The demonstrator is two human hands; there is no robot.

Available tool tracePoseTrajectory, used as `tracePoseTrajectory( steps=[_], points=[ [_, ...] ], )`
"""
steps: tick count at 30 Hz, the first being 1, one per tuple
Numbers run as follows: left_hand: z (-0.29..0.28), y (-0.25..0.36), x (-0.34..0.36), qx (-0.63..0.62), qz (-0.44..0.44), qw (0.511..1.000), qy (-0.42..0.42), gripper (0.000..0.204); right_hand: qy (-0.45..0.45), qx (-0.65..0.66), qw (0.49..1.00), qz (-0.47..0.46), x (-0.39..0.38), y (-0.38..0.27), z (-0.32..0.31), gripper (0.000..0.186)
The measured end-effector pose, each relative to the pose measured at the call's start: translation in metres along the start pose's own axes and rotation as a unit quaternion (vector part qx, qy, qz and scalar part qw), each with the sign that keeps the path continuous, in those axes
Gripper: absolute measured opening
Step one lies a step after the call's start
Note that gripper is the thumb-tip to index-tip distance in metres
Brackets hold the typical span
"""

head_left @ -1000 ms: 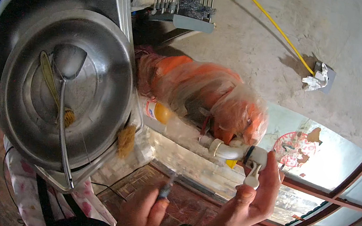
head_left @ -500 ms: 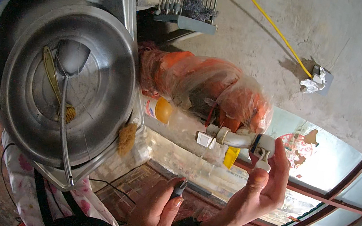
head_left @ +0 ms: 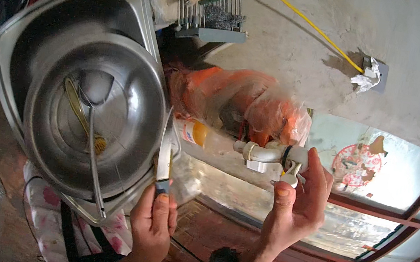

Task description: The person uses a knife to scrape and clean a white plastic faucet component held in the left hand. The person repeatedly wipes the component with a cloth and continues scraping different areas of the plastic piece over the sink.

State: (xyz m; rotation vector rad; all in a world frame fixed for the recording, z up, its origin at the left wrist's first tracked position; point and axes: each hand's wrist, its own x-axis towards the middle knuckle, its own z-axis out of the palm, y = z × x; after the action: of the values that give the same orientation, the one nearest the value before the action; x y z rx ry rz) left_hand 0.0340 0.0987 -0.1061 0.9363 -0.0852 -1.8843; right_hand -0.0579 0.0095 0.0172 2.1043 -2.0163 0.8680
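The left hand (head_left: 154,216) is gripping a knife (head_left: 164,159) beside the right rim of the basin (head_left: 152,116); the right hand (head_left: 298,209) is pinching a tap (head_left: 268,155) right of the sink (head_left: 94,7). A slack pinch would be risking a dropped tap, a stray swing a scraped basin.

You can read no wording: label (head_left: 187,129) on bottle (head_left: 199,134) too small, red round print (head_left: 349,166) on window pane (head_left: 403,166) patchy
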Motion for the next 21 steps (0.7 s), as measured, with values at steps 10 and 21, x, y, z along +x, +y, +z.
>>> tracePoseTrajectory(
  steps=[10,21],
  points=[
    [0.005,0.037,-0.016,0.151,0.155,0.971,-0.104,0.041,-0.034,-0.022,0.999,-0.03,-0.018,0.003,-0.025,0.079],
    [0.012,0.109,-0.044,0.339,0.147,0.913,-0.172,0.032,0.035,0.203,0.97,0.132,-0.102,0.015,-0.052,0.075]
  ],
)
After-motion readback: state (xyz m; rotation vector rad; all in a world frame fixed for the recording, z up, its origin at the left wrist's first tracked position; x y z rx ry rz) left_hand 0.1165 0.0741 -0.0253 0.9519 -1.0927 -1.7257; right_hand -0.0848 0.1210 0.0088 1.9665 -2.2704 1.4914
